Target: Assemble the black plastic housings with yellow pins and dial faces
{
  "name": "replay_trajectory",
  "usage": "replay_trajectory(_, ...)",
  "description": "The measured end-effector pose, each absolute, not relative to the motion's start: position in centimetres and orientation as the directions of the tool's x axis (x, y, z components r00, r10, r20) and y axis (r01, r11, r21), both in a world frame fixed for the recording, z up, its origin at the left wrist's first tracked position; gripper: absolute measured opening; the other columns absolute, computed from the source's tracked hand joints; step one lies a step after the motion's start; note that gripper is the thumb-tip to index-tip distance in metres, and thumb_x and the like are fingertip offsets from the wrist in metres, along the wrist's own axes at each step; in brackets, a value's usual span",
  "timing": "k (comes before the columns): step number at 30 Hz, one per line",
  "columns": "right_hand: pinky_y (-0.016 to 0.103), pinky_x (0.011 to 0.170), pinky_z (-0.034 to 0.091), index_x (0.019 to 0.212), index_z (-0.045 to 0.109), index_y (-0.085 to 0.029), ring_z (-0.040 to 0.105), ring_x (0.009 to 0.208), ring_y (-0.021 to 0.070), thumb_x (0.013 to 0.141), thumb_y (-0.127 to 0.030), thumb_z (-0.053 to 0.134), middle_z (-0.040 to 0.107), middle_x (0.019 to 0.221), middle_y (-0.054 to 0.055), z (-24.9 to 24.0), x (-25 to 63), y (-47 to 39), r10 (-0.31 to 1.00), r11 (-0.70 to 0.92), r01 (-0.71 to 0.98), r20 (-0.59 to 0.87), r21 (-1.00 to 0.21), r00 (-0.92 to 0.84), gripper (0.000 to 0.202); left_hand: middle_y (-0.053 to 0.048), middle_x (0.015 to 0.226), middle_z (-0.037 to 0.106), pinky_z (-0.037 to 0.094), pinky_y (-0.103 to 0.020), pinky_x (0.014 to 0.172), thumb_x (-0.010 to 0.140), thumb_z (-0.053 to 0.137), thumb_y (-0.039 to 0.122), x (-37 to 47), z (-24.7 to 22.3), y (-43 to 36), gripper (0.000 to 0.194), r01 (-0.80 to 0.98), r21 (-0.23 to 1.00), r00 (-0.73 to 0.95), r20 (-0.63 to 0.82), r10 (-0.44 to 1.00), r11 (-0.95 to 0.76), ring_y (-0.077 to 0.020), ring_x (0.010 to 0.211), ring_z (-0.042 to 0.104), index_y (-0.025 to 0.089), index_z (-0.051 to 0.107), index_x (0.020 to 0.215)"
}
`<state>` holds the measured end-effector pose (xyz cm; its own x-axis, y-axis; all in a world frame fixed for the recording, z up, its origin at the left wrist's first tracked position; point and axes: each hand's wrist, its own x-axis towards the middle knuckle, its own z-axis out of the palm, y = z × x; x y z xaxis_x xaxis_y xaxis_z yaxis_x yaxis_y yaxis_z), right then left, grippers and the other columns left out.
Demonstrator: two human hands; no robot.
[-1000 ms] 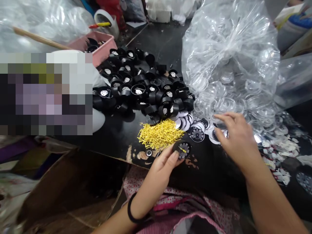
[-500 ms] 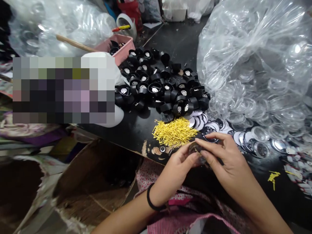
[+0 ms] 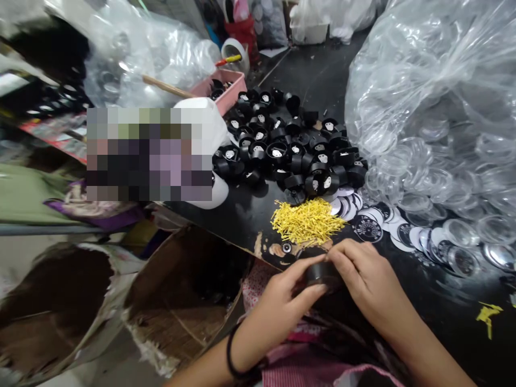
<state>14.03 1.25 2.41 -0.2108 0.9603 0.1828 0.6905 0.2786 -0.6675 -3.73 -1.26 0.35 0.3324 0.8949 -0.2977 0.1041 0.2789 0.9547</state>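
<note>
Low at the table's near edge, a round black plastic housing (image 3: 322, 275) is held between both hands, its dark side wall towards me. My left hand (image 3: 296, 285) grips it from the left, thumb along the near side and fingers over the top. From the right, my right hand (image 3: 360, 269) closes on its rim with bent fingers, partly hiding it. Just beyond lies a heap of small yellow plastic pointers (image 3: 306, 220). Printed black dial discs (image 3: 367, 228) are spread to the right of that heap.
Many black housings (image 3: 278, 153) cover the table's middle. Clear round covers (image 3: 427, 177) spill from a large plastic bag (image 3: 419, 70) at right. A pink bin (image 3: 236, 85) stands behind. Left of the table are open torn sacks (image 3: 169, 306). A few yellow pieces (image 3: 489, 314) lie at right.
The view has swung left, so the table's things sit further right. The piece in my hands has turned to show its black side wall, and my right fingers have closed in on it.
</note>
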Motion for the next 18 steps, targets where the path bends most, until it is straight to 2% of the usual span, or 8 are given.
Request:
replay_trajectory(3, 0.026, 0.073, 0.044, 0.096, 0.064, -0.025, 0.06, 0.082, 0.0133, 0.1, -0.043, 0.042, 0.067, 0.091, -0.001, 2.2, 14.0, 1.0, 0.962, 0.144, 0.543, -0.01, -0.827, -0.272, 0.029, -0.003, 0.134, 0.063, 0.04, -0.043, 0.11, 0.088, 0.061, 0.033, -9.0, -0.6, -3.6, 0.04, 0.315, 0.9, 0.115, -0.35, 0.93, 0.3, -0.0268, 0.126, 0.056, 0.032, 0.061, 0.128)
replay_trajectory(5, 0.028, 0.08, 0.048, 0.11, 0.064, -0.027, 0.063, 0.091, 0.0142, 0.099, -0.047, 0.041, 0.068, 0.102, 0.001, 2.2, 13.2, 0.8, 0.952, 0.081, 0.42, -0.055, -0.904, -0.302, 0.033, -0.002, 0.147, 0.052, 0.025, -0.048, 0.118, 0.087, 0.062, 0.027, -11.5, -1.0, -5.1, 0.049, 0.514, 0.839, -0.074, -0.166, 0.983, 0.18, -0.0279, 0.14, 0.04, 0.036, 0.054, 0.134)
replay_trajectory(7, 0.032, 0.091, 0.049, 0.121, 0.062, -0.026, 0.063, 0.103, 0.0166, 0.097, -0.052, 0.041, 0.067, 0.116, 0.004, 2.4, 11.8, 0.6, 0.915, 0.051, 0.293, -0.073, -0.955, -0.397, 0.041, 0.0, 0.157, 0.036, 0.015, -0.05, 0.12, 0.086, 0.063, 0.022, -12.2, -1.0, -5.6, 0.063, 0.653, 0.757, -0.063, 0.055, 0.997, 0.0, -0.0274, 0.148, 0.023, 0.039, 0.042, 0.143)
replay_trajectory(9, 0.035, 0.099, 0.048, 0.129, 0.059, -0.026, 0.06, 0.114, 0.0201, 0.094, -0.056, 0.046, 0.062, 0.128, 0.007, 2.8, 10.7, 0.3, 0.844, 0.038, 0.203, -0.078, -0.979, -0.531, 0.048, -0.001, 0.161, 0.027, 0.012, -0.052, 0.121, 0.085, 0.065, 0.021, -11.3, -0.7, -4.5, 0.075, 0.662, 0.724, 0.101, 0.173, 0.98, -0.196, -0.0279, 0.15, 0.016, 0.039, 0.03, 0.149)
replay_trajectory(11, 0.037, 0.101, 0.047, 0.131, 0.058, -0.027, 0.059, 0.118, 0.022, 0.091, -0.056, 0.052, 0.062, 0.13, 0.007, 3.3, 10.4, 0.2, 0.799, 0.022, 0.188, -0.096, -0.982, -0.594, 0.05, -0.005, 0.161, 0.027, 0.015, -0.051, 0.12, 0.082, 0.069, 0.025, -10.0, -0.2, -1.8, 0.081, 0.595, 0.744, 0.234, 0.203, 0.951, -0.305, -0.0294, 0.148, 0.022, 0.037, 0.027, 0.15)
replay_trajectory(13, 0.038, 0.099, 0.049, 0.127, 0.061, -0.029, 0.062, 0.112, 0.0212, 0.093, -0.054, 0.049, 0.068, 0.119, 0.005, 3.6, 11.0, 0.2, 0.843, -0.005, 0.219, -0.122, -0.976, -0.524, 0.044, -0.008, 0.157, 0.036, 0.023, -0.047, 0.118, 0.082, 0.069, 0.031, -8.9, 0.2, 2.2, 0.077, 0.547, 0.778, 0.256, 0.196, 0.947, -0.309, -0.0289, 0.143, 0.034, 0.033, 0.032, 0.149)
replay_trajectory(16, 0.036, 0.093, 0.051, 0.122, 0.064, -0.029, 0.066, 0.102, 0.0186, 0.097, -0.05, 0.042, 0.071, 0.11, 0.004, 3.8, 11.9, 0.0, 0.913, -0.016, 0.295, -0.134, -0.955, -0.384, 0.039, -0.01, 0.14, 0.056, 0.035, -0.042, 0.111, 0.088, 0.062, 0.034, -7.9, 0.1, 8.7, 0.053, 0.564, 0.759, 0.193, 0.262, 0.946, -0.325, -0.0251, 0.128, 0.051, 0.025, 0.05, 0.138)
replay_trajectory(18, 0.033, 0.091, 0.052, 0.121, 0.064, -0.029, 0.066, 0.102, 0.0174, 0.097, -0.046, 0.045, 0.07, 0.112, 0.004, 3.8, 12.0, -0.2, 0.89, 0.033, 0.351, -0.132, -0.936, -0.436, 0.035, -0.011, 0.125, 0.063, 0.037, -0.041, 0.108, 0.085, 0.065, 0.03, -7.3, -0.3, 12.0, 0.039, 0.597, 0.727, 0.154, 0.312, 0.938, -0.34, -0.0256, 0.119, 0.055, 0.021, 0.063, 0.123)
